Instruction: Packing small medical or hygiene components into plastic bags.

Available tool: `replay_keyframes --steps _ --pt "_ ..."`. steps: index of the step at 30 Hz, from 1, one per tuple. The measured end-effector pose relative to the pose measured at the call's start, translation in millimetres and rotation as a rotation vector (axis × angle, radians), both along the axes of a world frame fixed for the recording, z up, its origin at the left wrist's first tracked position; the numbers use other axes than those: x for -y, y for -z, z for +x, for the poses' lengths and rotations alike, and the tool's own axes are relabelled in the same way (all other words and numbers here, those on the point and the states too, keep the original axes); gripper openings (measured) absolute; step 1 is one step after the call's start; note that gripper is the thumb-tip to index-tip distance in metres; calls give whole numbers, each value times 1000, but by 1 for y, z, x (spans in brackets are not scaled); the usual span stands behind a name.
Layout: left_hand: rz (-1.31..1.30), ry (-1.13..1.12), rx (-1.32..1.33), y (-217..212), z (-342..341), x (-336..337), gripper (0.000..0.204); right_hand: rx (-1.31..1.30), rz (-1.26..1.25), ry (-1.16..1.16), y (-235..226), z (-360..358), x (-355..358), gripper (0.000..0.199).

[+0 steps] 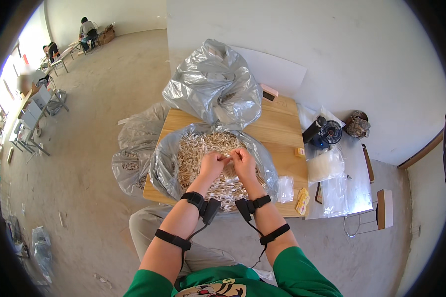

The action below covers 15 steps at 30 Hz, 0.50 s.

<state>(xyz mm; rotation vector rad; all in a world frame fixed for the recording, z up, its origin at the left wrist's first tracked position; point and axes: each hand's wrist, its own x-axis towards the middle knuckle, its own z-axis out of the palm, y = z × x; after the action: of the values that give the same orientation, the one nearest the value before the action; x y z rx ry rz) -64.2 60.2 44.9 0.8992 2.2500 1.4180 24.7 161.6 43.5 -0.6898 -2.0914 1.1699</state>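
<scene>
A large grey plastic bag [166, 171] lies open in front of me, full of loose cotton swabs [195, 148] with pale sticks and white tips. Over the heap, my left hand [213, 164] and my right hand [243, 162] meet with fingertips pinched together. Below the fingers a small bundle of cotton swabs [230, 172] hangs with its sticks side by side. Both hands appear closed on its upper end. Whether a clear bag surrounds the bundle, I cannot tell. Fingers partly hide the grip.
Another grey bag [208, 84] stands behind on the wooden table [277, 128]. Clear small bags [285, 189] and yellow packets [303, 200] lie right. Farther right, a side table [354, 183] bears a small fan [330, 132]. More grey bags [129, 168] sit left; people work far left.
</scene>
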Motion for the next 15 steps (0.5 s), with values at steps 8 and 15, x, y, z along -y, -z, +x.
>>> replay_keyframes --steps 8,15 --pt "161 -301 433 4 4 -3 21 -57 -249 82 37 25 6 25" --pt "266 -161 563 21 0 0 20 -101 -695 126 47 25 4 26"
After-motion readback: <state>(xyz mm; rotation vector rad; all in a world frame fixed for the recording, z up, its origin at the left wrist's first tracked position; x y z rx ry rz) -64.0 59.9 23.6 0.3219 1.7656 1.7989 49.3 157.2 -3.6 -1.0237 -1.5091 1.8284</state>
